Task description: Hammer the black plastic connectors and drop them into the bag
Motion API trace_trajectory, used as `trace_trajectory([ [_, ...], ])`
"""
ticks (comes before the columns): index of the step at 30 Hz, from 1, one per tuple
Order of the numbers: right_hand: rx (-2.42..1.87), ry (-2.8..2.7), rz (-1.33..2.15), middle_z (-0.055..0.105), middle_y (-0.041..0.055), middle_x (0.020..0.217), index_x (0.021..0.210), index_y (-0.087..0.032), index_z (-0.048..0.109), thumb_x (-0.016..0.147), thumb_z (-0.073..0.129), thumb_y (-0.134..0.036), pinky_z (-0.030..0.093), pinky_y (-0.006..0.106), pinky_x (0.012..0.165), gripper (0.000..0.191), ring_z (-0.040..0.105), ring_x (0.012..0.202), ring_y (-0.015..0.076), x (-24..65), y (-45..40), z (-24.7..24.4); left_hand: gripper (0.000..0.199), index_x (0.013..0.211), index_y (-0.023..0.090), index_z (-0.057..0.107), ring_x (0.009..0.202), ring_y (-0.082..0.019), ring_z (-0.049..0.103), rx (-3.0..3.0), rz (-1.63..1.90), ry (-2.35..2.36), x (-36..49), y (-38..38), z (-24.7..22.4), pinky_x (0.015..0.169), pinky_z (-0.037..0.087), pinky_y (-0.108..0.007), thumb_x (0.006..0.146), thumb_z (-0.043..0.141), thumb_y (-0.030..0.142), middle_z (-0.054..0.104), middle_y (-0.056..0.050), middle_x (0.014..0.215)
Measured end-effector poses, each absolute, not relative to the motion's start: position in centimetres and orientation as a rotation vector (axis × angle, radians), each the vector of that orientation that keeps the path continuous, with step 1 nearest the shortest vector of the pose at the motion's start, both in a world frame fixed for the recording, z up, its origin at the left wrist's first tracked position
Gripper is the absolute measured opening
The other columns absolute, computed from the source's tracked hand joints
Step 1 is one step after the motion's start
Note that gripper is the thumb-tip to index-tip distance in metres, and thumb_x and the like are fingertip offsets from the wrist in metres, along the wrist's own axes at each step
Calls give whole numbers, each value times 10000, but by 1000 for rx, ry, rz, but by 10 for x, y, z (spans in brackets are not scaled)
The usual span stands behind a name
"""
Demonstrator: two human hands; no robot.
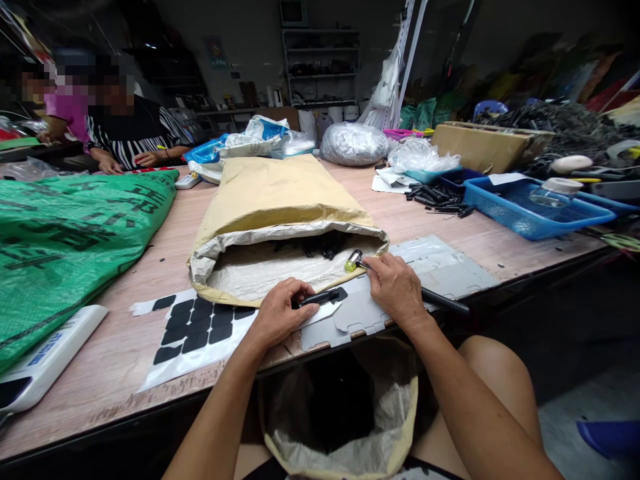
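My right hand (396,288) is wrapped round the black handle of a small hammer (355,260) with a clear yellow face. Its head is raised near the mouth of a tan paper sack (285,190) that lies open towards me, dark pieces inside. Low over a grey cardboard sheet (440,263) at the table's edge, my left hand (283,310) pinches a slim black part (320,299); its exact kind I cannot make out. Left of that hand lies a white sheet with rounded black stickers (195,327). Another open sack (400,427) stands below, between my knees.
A green woven sack (75,233) and a white flat device (55,353) lie at the left. Blue baskets (540,223), loose black parts (435,197) and a cardboard box (485,147) are at the right. Plastic bags (353,143) lie behind. Two people sit far left.
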State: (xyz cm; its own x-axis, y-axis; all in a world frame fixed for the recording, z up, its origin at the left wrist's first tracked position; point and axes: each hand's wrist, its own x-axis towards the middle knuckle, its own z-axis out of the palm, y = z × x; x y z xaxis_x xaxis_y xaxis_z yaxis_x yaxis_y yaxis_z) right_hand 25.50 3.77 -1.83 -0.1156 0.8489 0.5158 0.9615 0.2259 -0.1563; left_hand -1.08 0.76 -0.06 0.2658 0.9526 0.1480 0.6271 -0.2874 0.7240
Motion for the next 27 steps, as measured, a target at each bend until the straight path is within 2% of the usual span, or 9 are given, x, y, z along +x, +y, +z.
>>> trace_trajectory([
  [7, -1658, -2004, -275, 658, 61, 1002, 1187, -265, 708, 951, 566, -212, 356, 333, 800, 280, 532, 948, 230, 255, 38, -17, 215, 984, 223, 699, 871, -212, 591, 2026, 776, 1399, -13, 11, -2, 780, 444, -328, 876, 678, 408, 639, -18, 895],
  [12, -1659, -2011, -265, 653, 60, 998, 1185, -262, 705, 957, 552, -208, 347, 329, 800, 280, 527, 950, 229, 255, 37, -15, 233, 1017, 225, 690, 937, -222, 594, 2066, 771, 1312, -7, -16, 25, 853, 447, -343, 965, 578, 422, 661, -42, 957],
  [17, -1671, -2019, -273, 649, 63, 998, 1179, -259, 704, 963, 537, -211, 337, 331, 796, 277, 524, 947, 232, 255, 37, -15, 208, 1054, 307, 699, 951, -202, 639, 1962, 418, 1012, 15, -74, 43, 872, 472, -326, 984, 551, 435, 708, -12, 1009],
  [20, -1674, -2018, -266, 649, 65, 1005, 1179, -258, 703, 957, 535, -206, 335, 334, 793, 283, 522, 949, 234, 255, 37, -15, 184, 997, 381, 717, 968, -260, 679, 1917, 196, 1019, 29, -92, 4, 858, 495, -398, 880, 643, 503, 729, -36, 997],
  [22, -1675, -2021, -257, 650, 69, 1004, 1179, -256, 702, 952, 539, -208, 333, 335, 790, 284, 520, 950, 236, 255, 37, -14, 251, 937, 400, 717, 953, -337, 696, 1883, 93, 1155, 33, -95, -39, 801, 502, -474, 736, 735, 550, 738, -81, 964],
  [24, -1675, -2023, -253, 650, 72, 996, 1178, -254, 702, 954, 537, -213, 331, 336, 787, 282, 519, 948, 239, 254, 37, -14, 318, 1021, 417, 717, 1056, -380, 694, 1789, 88, 1334, 33, -96, -83, 832, 509, -517, 734, 695, 553, 742, -116, 1052],
  [27, -1678, -2021, -260, 650, 72, 988, 1170, -255, 705, 963, 523, -214, 328, 336, 784, 278, 518, 942, 240, 254, 37, -13, 349, 1100, 428, 708, 1079, -364, 698, 1717, 147, 1404, 32, -97, -130, 865, 522, -500, 761, 662, 499, 743, -99, 1110],
])
